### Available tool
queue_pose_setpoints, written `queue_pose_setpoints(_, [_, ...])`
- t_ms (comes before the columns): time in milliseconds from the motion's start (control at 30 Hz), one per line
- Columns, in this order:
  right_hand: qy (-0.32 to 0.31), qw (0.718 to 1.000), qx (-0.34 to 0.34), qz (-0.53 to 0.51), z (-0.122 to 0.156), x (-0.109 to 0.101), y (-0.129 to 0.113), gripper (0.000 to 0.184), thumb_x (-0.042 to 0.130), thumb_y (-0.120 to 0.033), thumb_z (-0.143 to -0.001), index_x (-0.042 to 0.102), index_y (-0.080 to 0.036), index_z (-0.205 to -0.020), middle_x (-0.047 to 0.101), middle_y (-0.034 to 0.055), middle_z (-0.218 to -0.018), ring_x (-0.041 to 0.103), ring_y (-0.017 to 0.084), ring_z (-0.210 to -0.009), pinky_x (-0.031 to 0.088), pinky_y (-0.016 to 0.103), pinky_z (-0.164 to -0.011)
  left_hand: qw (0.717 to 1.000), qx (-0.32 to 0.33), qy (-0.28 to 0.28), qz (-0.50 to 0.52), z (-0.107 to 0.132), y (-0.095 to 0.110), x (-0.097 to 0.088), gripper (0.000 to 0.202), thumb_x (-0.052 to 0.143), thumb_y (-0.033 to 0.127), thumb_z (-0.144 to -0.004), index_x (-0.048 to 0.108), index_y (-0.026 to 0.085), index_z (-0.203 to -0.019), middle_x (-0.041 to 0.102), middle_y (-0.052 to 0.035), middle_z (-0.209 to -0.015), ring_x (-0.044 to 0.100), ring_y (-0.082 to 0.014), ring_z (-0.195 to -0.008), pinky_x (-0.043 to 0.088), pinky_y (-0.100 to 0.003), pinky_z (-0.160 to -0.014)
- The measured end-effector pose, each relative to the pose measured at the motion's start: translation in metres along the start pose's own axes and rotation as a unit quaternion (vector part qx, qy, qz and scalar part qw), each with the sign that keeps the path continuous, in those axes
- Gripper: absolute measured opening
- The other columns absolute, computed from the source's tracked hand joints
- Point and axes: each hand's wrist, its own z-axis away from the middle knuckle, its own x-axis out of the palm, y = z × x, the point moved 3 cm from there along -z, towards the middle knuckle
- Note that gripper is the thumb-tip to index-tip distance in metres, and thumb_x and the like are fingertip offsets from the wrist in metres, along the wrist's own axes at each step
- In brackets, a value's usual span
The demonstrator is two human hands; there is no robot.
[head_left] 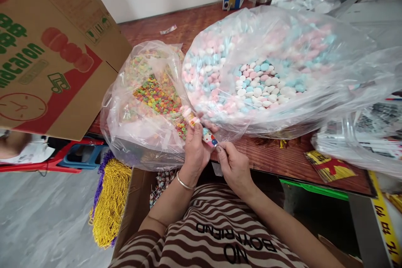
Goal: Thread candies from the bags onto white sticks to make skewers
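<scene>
A narrow, colourful printed packet [209, 137] lies across my left hand [197, 146], which is closed around it. Pinkish and white pieces show at its upper end, near my thumb. My right hand [235, 167] pinches the packet's lower right end between thumb and fingers. Just beyond my left hand lies a clear plastic bag [121, 104] of small ring-shaped pieces [160, 98] in red, orange, yellow and green. Beside it, a larger clear bag [213, 42] holds pink, blue and white flat round pieces [257, 81].
A cardboard box [72, 104] stands at the left. Gold bead strings [111, 205] hang below it. Plastic-wrapped packs [377, 130] and a yellow-red packet [329, 165] lie on the right of the wooden table [150, 25]. Another person's hand [12, 144] shows at far left.
</scene>
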Motion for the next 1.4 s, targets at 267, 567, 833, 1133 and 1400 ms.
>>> queue_pose_setpoints(267, [0.101, 0.987, -0.107, 0.072, -0.004, 0.002, 0.000, 0.015, 0.048, -0.024, -0.105, 0.059, -0.019, -0.112, 0.078, 0.0101, -0.109, 0.075, 0.021, -0.093, 0.055, 0.027, -0.073, 0.993, -0.117, -0.018, 0.014, 0.017, -0.025, -0.001, 0.039, 0.088, 0.046, -0.071, 0.074, 0.016, -0.090, 0.073, -0.0040, -0.079, 0.073, -0.0214, -0.094, 0.056, -0.032, -0.090])
queue_pose_setpoints(567, [0.142, 0.934, -0.212, 0.249, -0.002, 0.001, 0.004, 0.024, 0.040, -0.024, -0.109, 0.062, -0.015, -0.105, 0.074, 0.0076, -0.081, 0.064, 0.018, -0.062, 0.045, 0.030, -0.062, 0.994, -0.107, -0.017, -0.010, 0.020, -0.017, 0.005, 0.037, 0.085, 0.045, -0.074, 0.078, 0.016, -0.097, 0.078, -0.0087, -0.103, 0.070, -0.0237, -0.108, 0.051, -0.034, -0.098])
queue_pose_setpoints(833, [0.118, 0.954, -0.209, 0.179, -0.001, -0.004, 0.003, 0.020, 0.039, -0.022, -0.109, 0.057, -0.019, -0.102, 0.071, 0.0039, -0.080, 0.068, 0.016, -0.067, 0.049, 0.026, -0.063, 0.995, -0.102, -0.004, -0.020, 0.014, -0.017, -0.001, 0.040, 0.094, 0.046, -0.062, 0.077, 0.014, -0.080, 0.073, -0.0029, -0.073, 0.065, -0.0133, -0.071, 0.052, -0.024, -0.073])
queue_pose_setpoints(1133, [0.178, 0.886, -0.287, 0.318, -0.005, -0.005, 0.006, 0.050, 0.052, -0.015, -0.104, 0.039, -0.003, -0.150, 0.069, 0.0049, -0.074, 0.056, 0.018, -0.056, 0.042, 0.034, -0.059, 0.993, -0.047, 0.031, -0.107, 0.016, -0.032, -0.010, 0.039, 0.088, 0.049, -0.069, 0.070, 0.015, -0.067, 0.060, 0.0027, -0.066, 0.050, -0.0082, -0.064, 0.044, -0.020, -0.064])
queue_pose_setpoints(1400, [0.147, 0.891, -0.314, 0.294, -0.005, -0.009, 0.009, 0.044, 0.046, -0.007, -0.102, 0.050, -0.007, -0.145, 0.062, 0.0007, -0.064, 0.052, 0.016, -0.057, 0.041, 0.032, -0.063, 0.965, 0.005, -0.018, -0.261, 0.021, -0.032, -0.018, 0.040, 0.073, 0.050, -0.086, 0.070, 0.015, -0.068, 0.061, 0.0007, -0.071, 0.049, -0.0115, -0.071, 0.042, -0.023, -0.068])
